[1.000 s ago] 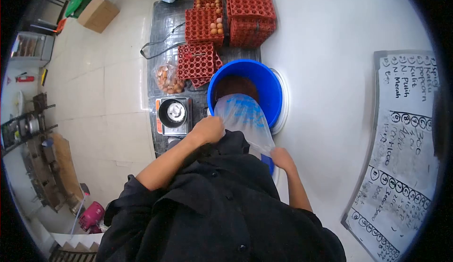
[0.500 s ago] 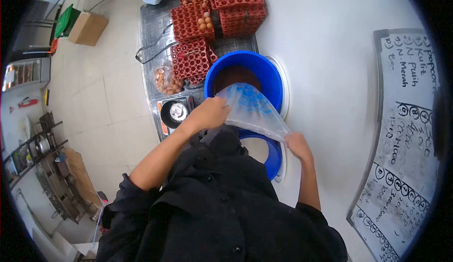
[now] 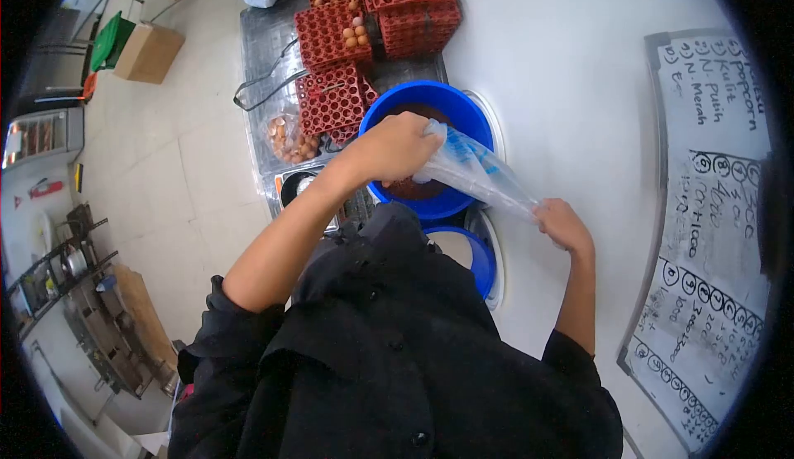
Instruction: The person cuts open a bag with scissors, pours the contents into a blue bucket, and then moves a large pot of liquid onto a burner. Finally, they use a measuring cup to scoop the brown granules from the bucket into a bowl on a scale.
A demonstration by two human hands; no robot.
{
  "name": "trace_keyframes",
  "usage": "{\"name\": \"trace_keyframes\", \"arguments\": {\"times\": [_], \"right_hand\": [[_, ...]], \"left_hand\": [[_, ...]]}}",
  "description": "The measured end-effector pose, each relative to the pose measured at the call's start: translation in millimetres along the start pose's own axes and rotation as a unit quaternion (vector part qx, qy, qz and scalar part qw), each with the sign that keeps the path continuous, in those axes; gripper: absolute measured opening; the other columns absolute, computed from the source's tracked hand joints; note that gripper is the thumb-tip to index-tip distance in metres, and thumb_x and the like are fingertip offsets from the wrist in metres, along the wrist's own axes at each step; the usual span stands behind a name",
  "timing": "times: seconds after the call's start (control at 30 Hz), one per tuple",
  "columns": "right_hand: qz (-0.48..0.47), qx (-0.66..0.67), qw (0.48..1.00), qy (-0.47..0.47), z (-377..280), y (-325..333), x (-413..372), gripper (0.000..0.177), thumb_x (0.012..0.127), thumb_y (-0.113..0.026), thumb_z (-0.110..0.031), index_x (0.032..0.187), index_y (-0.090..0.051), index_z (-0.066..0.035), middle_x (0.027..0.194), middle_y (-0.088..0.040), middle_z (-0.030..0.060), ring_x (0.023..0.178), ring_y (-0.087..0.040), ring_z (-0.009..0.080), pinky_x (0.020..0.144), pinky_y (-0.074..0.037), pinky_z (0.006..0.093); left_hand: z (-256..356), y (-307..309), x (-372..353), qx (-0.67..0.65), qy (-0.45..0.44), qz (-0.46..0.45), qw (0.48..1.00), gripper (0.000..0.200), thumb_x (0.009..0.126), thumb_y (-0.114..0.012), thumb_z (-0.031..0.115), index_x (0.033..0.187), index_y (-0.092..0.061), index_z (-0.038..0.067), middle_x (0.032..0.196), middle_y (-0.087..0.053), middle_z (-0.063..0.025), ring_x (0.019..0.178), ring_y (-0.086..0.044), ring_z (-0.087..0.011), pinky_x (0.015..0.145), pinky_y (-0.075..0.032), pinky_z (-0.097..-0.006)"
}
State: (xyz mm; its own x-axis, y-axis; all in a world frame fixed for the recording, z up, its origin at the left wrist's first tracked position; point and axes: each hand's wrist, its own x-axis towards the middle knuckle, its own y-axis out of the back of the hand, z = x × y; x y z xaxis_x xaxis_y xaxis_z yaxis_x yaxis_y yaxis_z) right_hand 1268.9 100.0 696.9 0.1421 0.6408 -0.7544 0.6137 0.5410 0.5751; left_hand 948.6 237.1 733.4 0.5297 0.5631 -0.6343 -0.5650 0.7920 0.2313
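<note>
Between my two hands stretches a clear plastic bag (image 3: 478,165) with blue print, drawn out slantwise and gathered narrow. My left hand (image 3: 399,146) is closed around its upper end, above a large blue bucket (image 3: 475,116) holding a dark brown content. The bag's other end, lower and to the right, is gripped by my right hand (image 3: 564,224), beyond the bucket's rim. My left hand and the bag hide part of the bucket's inside. Nearer my body stands a second blue bucket (image 3: 482,267) with pale content, partly covered by my black clothing.
Red egg trays (image 3: 331,37) are stacked at the back, a few holding eggs. A bag of eggshells (image 3: 289,138) lies beside them. A dark pot (image 3: 291,186) sits on a scale left of the bucket. A whiteboard (image 3: 703,211) with handwriting stands at the right.
My left hand has moved up and right, over the large bucket. My right hand has shifted right and slightly up. The bag has gone from spread wide to a narrower bunch.
</note>
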Motion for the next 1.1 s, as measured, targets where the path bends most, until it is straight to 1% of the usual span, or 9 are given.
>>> {"name": "trace_keyframes", "arguments": {"times": [0.03,0.4,0.5,0.6,0.67,0.73,0.83,0.93,1.1], "right_hand": [[0.003,-0.005,1.000,0.011,5,-2,1,0.035,0.082,-0.048,-0.027,0.069,-0.057,0.005,0.056,-0.054,0.0132,0.054,-0.055,0.0222,0.054,-0.042,0.0383],[0.073,0.062,0.995,-0.022,-24,6,-41,0.034,0.084,-0.049,-0.029,0.072,-0.059,0.001,0.059,-0.058,0.0088,0.053,-0.052,0.0166,0.052,-0.041,0.0326],[0.121,0.159,0.977,0.071,-6,-21,-39,0.036,0.085,-0.050,-0.031,0.073,-0.061,0.001,0.059,-0.058,0.0099,0.054,-0.053,0.0155,0.053,-0.042,0.0315],[0.076,0.084,0.993,-0.002,-21,-54,-37,0.039,0.085,-0.051,-0.032,0.075,-0.063,0.004,0.064,-0.062,0.0156,0.059,-0.058,0.0237,0.058,-0.045,0.0357],[0.078,0.008,0.989,0.125,38,-96,22,0.038,0.084,-0.052,-0.031,0.078,-0.064,0.004,0.071,-0.063,0.0213,0.068,-0.061,0.0360,0.064,-0.047,0.0429],[0.090,-0.069,0.991,0.066,73,-143,66,0.036,0.082,-0.052,-0.032,0.082,-0.066,0.000,0.082,-0.063,0.0243,0.079,-0.061,0.0422,0.073,-0.047,0.0465],[0.157,-0.014,0.987,-0.028,82,-189,78,0.031,0.076,-0.058,-0.030,0.085,-0.069,-0.003,0.078,-0.063,0.0246,0.070,-0.063,0.0369,0.066,-0.050,0.0416],[0.219,0.042,0.970,-0.094,74,-198,63,0.036,0.077,-0.053,-0.032,0.085,-0.068,0.000,0.089,-0.063,0.0260,0.086,-0.063,0.0387,0.079,-0.047,0.0441],[0.263,0.284,0.920,-0.054,87,-168,54,0.033,0.078,-0.055,-0.027,0.088,-0.067,0.002,0.082,-0.066,0.0206,0.075,-0.063,0.0284,0.068,-0.046,0.0386]], "left_hand": [[-11,-3,3,-0.012,-0.033,0.015,0.999,0.033,0.091,-0.047,0.027,0.099,-0.059,-0.003,0.054,-0.051,-0.0047,0.037,-0.048,-0.0138,0.034,-0.039,-0.0274],[-20,5,-30,-0.017,-0.093,0.063,0.994,0.035,0.090,-0.050,0.029,0.095,-0.061,-0.004,0.056,-0.054,-0.0056,0.040,-0.051,-0.0136,0.036,-0.042,-0.0272],[-32,9,-43,-0.008,-0.082,0.095,0.992,0.035,0.089,-0.052,0.029,0.095,-0.062,-0.004,0.058,-0.056,-0.0063,0.041,-0.053,-0.0134,0.037,-0.043,-0.0266],[-88,8,-29,-0.057,-0.048,0.129,0.989,0.034,0.088,-0.054,0.029,0.094,-0.063,-0.002,0.061,-0.058,-0.0077,0.044,-0.055,-0.0140,0.040,-0.046,-0.0263],[-145,-1,-2,-0.113,-0.004,0.132,0.985,0.033,0.087,-0.055,0.029,0.092,-0.063,-0.002,0.062,-0.059,-0.0075,0.045,-0.056,-0.0142,0.042,-0.048,-0.0269],[-176,-10,5,-0.072,0.076,0.093,0.990,0.029,0.086,-0.059,0.027,0.089,-0.063,-0.002,0.065,-0.059,-0.0072,0.046,-0.057,-0.0144,0.043,-0.051,-0.0275],[-211,-39,9,-0.157,0.123,0.075,0.977,0.024,0.083,-0.063,0.024,0.086,-0.063,0.000,0.066,-0.059,-0.0068,0.047,-0.058,-0.0153,0.042,-0.052,-0.0289],[-216,-58,4,-0.165,0.135,0.098,0.972,0.023,0.083,-0.064,0.024,0.085,-0.062,0.001,0.065,-0.058,-0.0063,0.046,-0.057,-0.0155,0.041,-0.052,-0.0293],[-197,-47,7,-0.244,0.115,0.147,0.952,0.024,0.085,-0.060,0.023,0.094,-0.058,0.002,0.073,-0.058,-0.0058,0.051,-0.056,-0.0161,0.044,-0.050,-0.0307]]}}
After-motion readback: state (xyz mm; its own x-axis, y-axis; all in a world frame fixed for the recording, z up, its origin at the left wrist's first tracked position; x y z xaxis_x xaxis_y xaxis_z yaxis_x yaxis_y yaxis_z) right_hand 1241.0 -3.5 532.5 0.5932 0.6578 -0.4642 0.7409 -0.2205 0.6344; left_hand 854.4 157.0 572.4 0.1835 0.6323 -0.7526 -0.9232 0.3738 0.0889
